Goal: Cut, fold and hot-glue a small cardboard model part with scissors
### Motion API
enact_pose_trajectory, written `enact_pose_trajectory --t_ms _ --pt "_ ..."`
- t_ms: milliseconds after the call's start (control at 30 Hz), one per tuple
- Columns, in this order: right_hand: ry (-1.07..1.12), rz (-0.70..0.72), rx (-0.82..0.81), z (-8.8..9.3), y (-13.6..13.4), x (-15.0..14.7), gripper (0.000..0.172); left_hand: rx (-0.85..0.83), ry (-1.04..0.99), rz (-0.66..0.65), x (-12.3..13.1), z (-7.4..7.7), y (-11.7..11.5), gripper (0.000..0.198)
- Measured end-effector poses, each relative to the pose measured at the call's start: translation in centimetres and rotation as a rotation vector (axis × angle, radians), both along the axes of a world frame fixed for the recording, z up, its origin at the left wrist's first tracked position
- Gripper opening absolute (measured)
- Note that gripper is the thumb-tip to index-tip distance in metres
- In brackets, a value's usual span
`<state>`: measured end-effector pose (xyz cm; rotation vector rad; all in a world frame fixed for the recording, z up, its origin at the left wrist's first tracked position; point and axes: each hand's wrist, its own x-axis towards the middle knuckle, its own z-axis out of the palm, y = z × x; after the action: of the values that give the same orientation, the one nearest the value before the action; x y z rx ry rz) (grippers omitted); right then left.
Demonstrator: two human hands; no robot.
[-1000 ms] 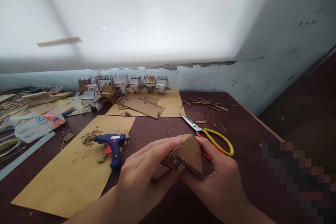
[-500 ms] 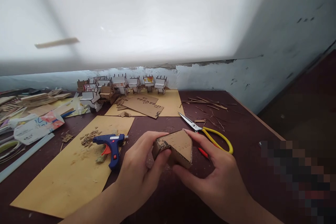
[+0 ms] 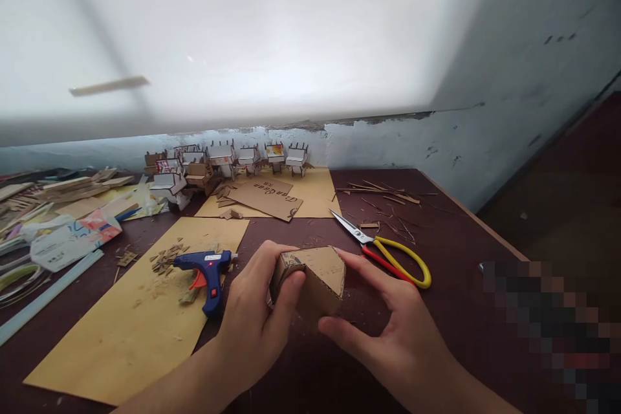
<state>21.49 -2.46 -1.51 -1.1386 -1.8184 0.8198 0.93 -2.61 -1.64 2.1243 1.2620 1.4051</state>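
A small cardboard box (image 3: 317,284) with a slanted, angular top is between my hands, above the dark table. My left hand (image 3: 264,297) grips its left side, the thumb on the near face and the fingers behind. At the right side, my right hand (image 3: 388,317) has its index fingertip on the top corner and its thumb by the lower edge. Just beyond my right hand lie scissors (image 3: 373,242) with one yellow and one red handle. Left of my left hand, a blue glue gun (image 3: 211,272) with an orange trigger rests on its side.
Yellow paper (image 3: 121,336) with cardboard scraps (image 3: 167,259) lies on the left. Several small cardboard models (image 3: 223,158) stand along the wall. A printed cardboard sheet (image 3: 266,197) is before them. Thin strips (image 3: 383,191) lie back right, and a wrapper (image 3: 75,239) far left.
The box has tilted, showing more of its near face, and shifted slightly left in my hands. More of the scissors' red handle shows now.
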Motion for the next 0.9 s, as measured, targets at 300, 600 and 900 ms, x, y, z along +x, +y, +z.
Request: enact_pose_trajectory --t_ms 300,600,900 --pt "0.064 0.051 -0.046 0.26 0.13 -0.18 0.067 0.023 0.017 0.008 -0.14 0.03 -0.13 0.009" --pt "0.076 0.051 -0.073 0.25 0.02 -0.09 0.067 0.02 0.041 -0.023 -0.2 0.17 -0.18 0.012" --pt "0.074 0.047 -0.044 0.03 0.23 -0.26 0.063 0.026 0.053 -0.022 -0.28 0.12 -0.15 0.013"
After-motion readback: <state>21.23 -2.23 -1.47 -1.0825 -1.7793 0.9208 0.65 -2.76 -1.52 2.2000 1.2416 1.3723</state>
